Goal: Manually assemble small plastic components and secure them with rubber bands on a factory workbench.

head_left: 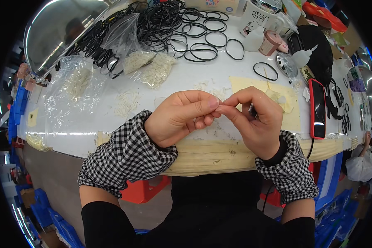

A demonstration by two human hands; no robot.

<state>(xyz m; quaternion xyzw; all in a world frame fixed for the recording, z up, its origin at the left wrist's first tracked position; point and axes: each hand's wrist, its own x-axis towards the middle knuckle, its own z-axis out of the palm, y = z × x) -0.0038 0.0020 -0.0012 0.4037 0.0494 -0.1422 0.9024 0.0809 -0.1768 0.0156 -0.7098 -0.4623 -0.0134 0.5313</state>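
My left hand [173,115] and my right hand [258,120] meet fingertip to fingertip over the near part of the white table. Thumb and forefinger of each are pinched together, and whatever lies between the tips is too small to make out. Inside the curled fingers of the right hand a small dark, shiny object [252,110] shows in part. Small whitish pieces [213,87] lie scattered just beyond the hands. To the left is another loose pile of slim white pieces [127,103].
Plastic bags of whitish pieces [155,69] lie behind the left hand, with a heap of black rubber rings [161,25] beyond. At right are a yellow sheet [291,118], a red-cased phone [317,108], squeeze bottles [253,39] and a pink tub [270,43]. Yellow tape [206,157] covers the front edge.
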